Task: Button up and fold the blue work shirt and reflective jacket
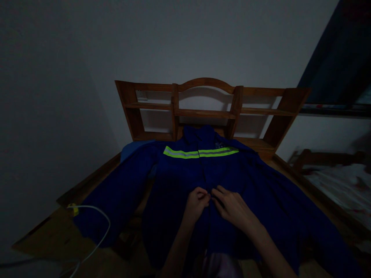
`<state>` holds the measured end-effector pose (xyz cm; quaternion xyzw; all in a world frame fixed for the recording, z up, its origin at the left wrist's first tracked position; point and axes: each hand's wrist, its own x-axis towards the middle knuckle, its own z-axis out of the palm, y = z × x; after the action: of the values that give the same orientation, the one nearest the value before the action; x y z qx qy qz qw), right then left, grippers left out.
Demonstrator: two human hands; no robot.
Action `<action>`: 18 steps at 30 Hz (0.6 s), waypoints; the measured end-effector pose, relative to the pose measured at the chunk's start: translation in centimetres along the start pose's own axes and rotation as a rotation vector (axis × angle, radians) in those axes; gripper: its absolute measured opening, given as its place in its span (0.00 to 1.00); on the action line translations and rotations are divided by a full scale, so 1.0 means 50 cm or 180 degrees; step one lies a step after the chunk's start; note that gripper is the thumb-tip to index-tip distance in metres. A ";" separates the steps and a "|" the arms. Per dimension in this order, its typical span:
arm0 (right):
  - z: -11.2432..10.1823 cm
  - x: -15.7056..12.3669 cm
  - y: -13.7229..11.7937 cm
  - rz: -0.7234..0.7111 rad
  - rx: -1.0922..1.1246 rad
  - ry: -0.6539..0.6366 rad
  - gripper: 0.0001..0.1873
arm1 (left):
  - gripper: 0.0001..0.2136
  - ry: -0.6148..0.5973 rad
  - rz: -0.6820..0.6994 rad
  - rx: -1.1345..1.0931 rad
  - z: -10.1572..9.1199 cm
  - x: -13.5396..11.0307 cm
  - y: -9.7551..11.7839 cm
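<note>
A dark blue work jacket (176, 181) lies spread out front side up, its collar at the far end and both sleeves stretched to the sides. A yellow-green and silver reflective band (185, 154) crosses its chest. My left hand (197, 204) is closed, thumb and fingers pinching the jacket's front edge about midway down. Just to its right, my right hand (230, 202) pinches the same front opening, fingertips almost touching those of the left. Whatever small part lies between the fingertips is too dark to make out.
Behind the jacket stands a wooden shelf unit (205, 112) against the wall. A white cable (106, 220) loops over the left sleeve's end, near a yellow piece (75, 210). At the right is a low wooden frame with pale bedding (344, 185). The room is dim.
</note>
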<state>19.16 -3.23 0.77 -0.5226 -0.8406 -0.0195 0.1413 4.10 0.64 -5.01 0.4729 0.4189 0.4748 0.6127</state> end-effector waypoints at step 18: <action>-0.007 0.006 -0.016 0.0114 -0.0584 -0.0041 0.14 | 0.13 -0.0243 0.0162 0.0048 -0.010 0.006 -0.006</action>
<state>18.39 -3.42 1.27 -0.5485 -0.8266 -0.0904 0.0877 3.75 1.01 -5.40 0.5059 0.3866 0.4686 0.6124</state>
